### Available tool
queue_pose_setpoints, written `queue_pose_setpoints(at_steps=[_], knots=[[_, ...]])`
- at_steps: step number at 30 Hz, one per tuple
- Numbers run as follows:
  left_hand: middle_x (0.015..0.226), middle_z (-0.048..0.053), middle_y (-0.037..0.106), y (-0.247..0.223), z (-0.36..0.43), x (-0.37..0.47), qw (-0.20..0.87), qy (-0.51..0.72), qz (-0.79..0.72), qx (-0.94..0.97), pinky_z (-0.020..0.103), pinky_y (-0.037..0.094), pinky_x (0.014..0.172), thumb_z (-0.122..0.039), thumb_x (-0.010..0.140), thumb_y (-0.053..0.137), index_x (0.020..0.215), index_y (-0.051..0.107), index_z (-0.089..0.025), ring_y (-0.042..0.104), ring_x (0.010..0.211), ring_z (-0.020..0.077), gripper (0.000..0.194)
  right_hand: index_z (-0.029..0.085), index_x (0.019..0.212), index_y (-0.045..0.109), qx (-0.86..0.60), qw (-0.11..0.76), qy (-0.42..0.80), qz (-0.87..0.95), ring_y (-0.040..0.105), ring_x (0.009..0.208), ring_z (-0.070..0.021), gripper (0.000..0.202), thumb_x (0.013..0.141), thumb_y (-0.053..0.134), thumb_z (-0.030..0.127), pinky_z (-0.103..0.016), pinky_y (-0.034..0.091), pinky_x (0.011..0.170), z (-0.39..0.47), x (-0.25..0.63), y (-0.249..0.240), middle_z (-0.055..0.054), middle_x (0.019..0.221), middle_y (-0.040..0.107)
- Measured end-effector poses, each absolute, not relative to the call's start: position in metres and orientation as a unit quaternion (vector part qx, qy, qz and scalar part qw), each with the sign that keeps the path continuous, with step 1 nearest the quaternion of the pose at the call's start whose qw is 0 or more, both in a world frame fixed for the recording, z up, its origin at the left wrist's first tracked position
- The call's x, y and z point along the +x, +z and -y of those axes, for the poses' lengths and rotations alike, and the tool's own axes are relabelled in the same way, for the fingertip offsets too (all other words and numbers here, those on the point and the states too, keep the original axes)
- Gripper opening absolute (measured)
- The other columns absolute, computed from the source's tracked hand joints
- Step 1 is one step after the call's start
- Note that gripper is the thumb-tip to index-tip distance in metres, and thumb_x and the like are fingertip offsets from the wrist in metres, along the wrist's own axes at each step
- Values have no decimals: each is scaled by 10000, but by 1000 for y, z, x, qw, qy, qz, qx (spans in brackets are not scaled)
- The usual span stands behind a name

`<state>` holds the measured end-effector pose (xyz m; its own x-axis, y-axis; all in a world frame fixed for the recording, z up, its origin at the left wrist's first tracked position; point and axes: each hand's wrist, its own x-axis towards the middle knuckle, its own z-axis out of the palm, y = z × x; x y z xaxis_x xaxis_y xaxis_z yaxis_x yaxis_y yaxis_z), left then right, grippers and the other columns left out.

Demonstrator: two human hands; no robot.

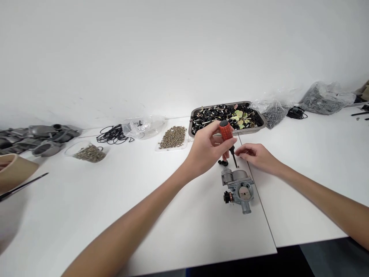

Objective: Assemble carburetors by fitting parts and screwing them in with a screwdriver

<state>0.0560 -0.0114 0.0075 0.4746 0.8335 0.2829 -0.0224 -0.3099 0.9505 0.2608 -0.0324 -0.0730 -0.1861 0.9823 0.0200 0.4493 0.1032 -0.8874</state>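
Observation:
My left hand (204,150) is closed around a screwdriver (226,131) with a red and black handle, its shaft slanting down. At its tip is a tiny brass-coloured piece, perhaps a screw (238,166). Just below stands a grey metal carburetor (240,184), with a black and copper-coloured fitting on its left side. My right hand (258,157) rests on the table beside the shaft, thumb and fingers drawn together; anything between them is hidden. A small black part (223,163) lies under my left hand, behind the carburetor.
A metal tray (227,132) of black and yellowish parts stands at the back, beside a white tray of brass pieces (174,137). Leftward are black cords (112,134), a tipped clear cup (86,152) and grey castings (46,138). Bagged parts (325,98) lie right. Another person's sleeve (20,171) shows left.

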Motion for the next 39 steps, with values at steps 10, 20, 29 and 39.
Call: queue_pose_setpoints(at_steps=[10,20,29,39], knots=[[842,15,601,7,10,56,515,430,-287,683,233,581,467,-233,779,730,837,568,-149,605,494,80,192,157,946,699,-536,346,411,651,633,865,-148,234,822,514,226,-307,504,820,31,260,-71,-57,938,701],[750,-12,624,28,11,44,460,470,-289,696,244,582,471,-182,778,713,885,607,-176,606,489,92,151,191,1041,666,-473,285,450,701,555,909,-142,328,744,530,172,-276,460,749,39,261,-66,-41,1090,665],[908,40,647,41,12,35,373,500,-297,723,249,567,461,-204,797,689,872,616,-182,641,619,118,107,182,1047,673,-488,294,443,692,566,865,-126,258,801,618,240,-280,464,743,38,258,-67,-54,1063,676],[946,41,636,38,16,38,371,488,-289,735,269,583,471,-201,812,671,902,613,-176,611,558,91,110,193,923,728,-477,364,424,678,541,808,-118,322,769,751,475,-265,388,643,40,253,-71,-51,1006,646]])
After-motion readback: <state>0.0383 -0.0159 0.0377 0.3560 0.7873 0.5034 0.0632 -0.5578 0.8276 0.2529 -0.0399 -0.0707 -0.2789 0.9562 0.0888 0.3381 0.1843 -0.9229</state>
